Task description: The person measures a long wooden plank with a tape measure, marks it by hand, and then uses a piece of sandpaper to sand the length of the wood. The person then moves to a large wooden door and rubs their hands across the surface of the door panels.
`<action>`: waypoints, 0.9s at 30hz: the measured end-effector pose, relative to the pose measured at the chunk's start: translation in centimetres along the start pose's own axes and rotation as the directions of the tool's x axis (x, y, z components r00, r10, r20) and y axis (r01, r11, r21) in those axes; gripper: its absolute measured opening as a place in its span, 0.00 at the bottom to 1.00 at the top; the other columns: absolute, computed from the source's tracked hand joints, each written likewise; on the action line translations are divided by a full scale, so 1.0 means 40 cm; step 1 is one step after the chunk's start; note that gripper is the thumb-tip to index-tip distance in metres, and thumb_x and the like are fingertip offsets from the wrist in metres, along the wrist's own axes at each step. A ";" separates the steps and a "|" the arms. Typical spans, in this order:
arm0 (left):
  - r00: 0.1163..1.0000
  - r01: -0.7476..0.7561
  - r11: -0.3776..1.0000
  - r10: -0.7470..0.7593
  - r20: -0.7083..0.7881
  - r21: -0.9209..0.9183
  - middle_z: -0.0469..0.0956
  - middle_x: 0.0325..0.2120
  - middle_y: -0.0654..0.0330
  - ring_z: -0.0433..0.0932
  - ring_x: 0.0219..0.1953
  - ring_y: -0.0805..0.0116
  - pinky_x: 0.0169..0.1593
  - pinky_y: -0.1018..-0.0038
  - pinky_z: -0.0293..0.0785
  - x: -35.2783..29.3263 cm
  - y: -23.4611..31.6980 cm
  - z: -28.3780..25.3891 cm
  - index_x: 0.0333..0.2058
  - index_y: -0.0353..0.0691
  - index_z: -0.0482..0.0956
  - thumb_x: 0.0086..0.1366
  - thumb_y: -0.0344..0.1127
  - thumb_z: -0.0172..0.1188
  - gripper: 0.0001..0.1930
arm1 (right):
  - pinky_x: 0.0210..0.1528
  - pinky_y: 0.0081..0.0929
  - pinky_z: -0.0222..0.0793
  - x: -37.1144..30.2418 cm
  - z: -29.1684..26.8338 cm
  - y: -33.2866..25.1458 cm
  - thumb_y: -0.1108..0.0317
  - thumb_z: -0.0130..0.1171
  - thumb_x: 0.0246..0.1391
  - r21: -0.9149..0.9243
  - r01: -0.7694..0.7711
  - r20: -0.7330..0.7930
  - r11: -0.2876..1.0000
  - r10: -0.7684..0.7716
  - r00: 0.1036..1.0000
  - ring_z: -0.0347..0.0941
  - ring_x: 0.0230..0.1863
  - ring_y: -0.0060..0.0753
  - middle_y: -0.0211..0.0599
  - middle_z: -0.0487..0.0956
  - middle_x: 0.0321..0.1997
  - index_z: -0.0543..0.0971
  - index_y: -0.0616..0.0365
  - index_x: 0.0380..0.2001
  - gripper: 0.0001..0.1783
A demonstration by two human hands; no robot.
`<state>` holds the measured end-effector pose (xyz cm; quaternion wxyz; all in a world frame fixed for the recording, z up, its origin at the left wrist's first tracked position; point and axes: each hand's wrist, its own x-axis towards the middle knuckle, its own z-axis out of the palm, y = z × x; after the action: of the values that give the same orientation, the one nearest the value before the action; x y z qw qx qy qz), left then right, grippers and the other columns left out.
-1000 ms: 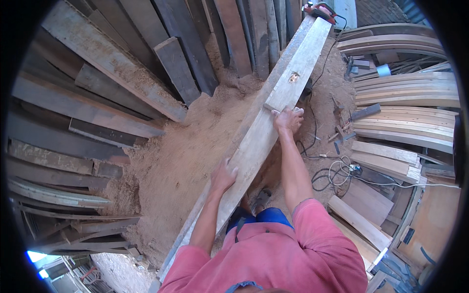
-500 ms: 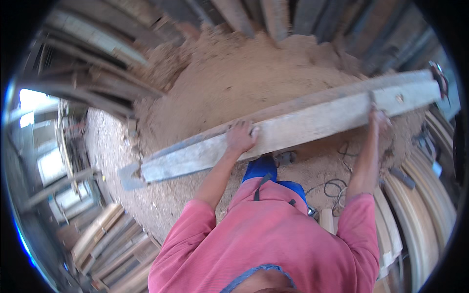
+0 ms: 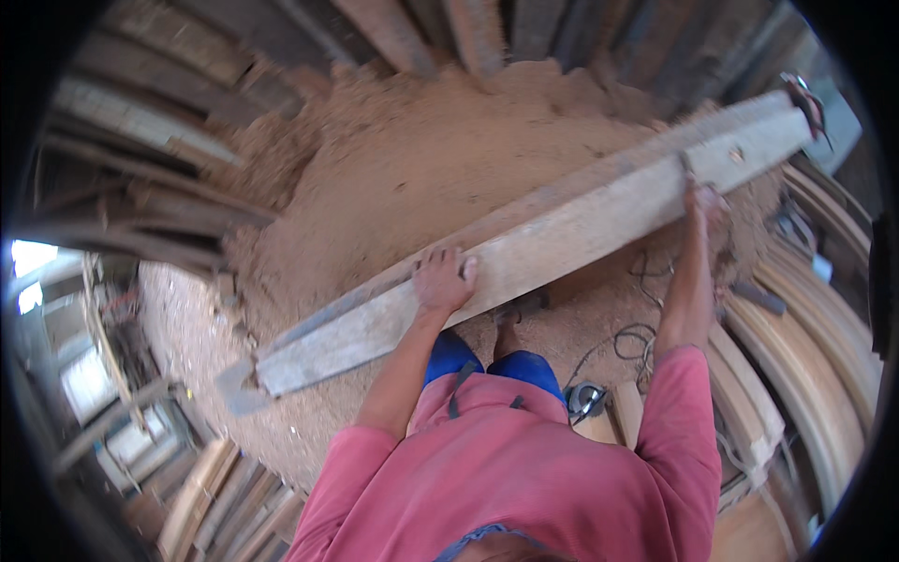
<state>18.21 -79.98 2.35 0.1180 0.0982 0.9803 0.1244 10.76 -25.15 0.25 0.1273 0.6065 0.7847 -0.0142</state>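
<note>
A long, pale timber beam runs slantwise across in front of me, from the near left up to the far right. My left hand lies on its upper face, left of the middle, fingers stretched toward the far edge and thumb apart. Farther right, my right hand is closed at the beam's near edge. From it a thin, dark, narrow tool sticks out over the wood; its kind is unclear, and the fist hides the rest. A dark knot marks the beam beyond it.
Brown sawdust is heaped behind the beam, with upright boards past it. A circular saw and a looped cable lie near my legs. Curved timbers are stacked at right, more wood pieces at lower left.
The view has turned, so the beam slants more steeply and the circular saw shows more fully. Both hands keep about the same places on the beam.
</note>
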 end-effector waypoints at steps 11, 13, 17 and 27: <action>0.989 -0.141 0.990 0.140 0.043 0.025 0.79 0.44 0.45 0.75 0.52 0.44 0.53 0.47 0.69 0.045 0.045 -0.030 0.46 0.36 0.79 0.66 0.53 0.54 0.24 | 0.55 0.49 0.76 -0.336 -0.048 0.028 0.29 0.64 0.46 0.182 -0.049 -0.037 0.982 0.057 0.998 0.74 0.59 0.60 0.63 0.68 0.62 0.81 0.48 0.55 0.42; 0.983 -0.165 0.986 0.165 0.080 -0.016 0.78 0.45 0.44 0.74 0.53 0.45 0.54 0.47 0.68 0.048 0.048 -0.039 0.48 0.35 0.77 0.66 0.51 0.54 0.25 | 0.56 0.54 0.74 -0.489 -0.010 0.029 0.34 0.63 0.50 0.097 0.077 -0.138 0.992 -0.064 0.988 0.71 0.60 0.68 0.69 0.63 0.66 0.81 0.54 0.53 0.38; 0.976 -0.190 0.982 0.191 0.106 -0.013 0.77 0.47 0.44 0.73 0.53 0.45 0.55 0.47 0.66 0.043 0.033 -0.040 0.50 0.33 0.75 0.65 0.51 0.54 0.26 | 0.58 0.56 0.71 -0.747 -0.033 -0.026 0.44 0.66 0.54 0.292 -0.030 -0.079 0.956 0.056 0.995 0.68 0.63 0.70 0.79 0.57 0.68 0.82 0.56 0.50 0.30; 0.959 -0.185 0.982 0.191 0.209 -0.048 0.75 0.47 0.40 0.71 0.54 0.41 0.58 0.48 0.65 0.043 0.050 -0.066 0.51 0.30 0.73 0.64 0.49 0.56 0.26 | 0.60 0.55 0.69 -0.431 -0.067 0.009 0.41 0.62 0.55 0.186 -0.012 -0.172 0.982 0.045 0.984 0.70 0.61 0.68 0.63 0.64 0.66 0.82 0.49 0.52 0.29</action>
<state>16.24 -78.29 5.01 0.2110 0.2018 0.9465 0.1375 14.61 -40.95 6.62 0.0013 0.6258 0.7793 -0.0317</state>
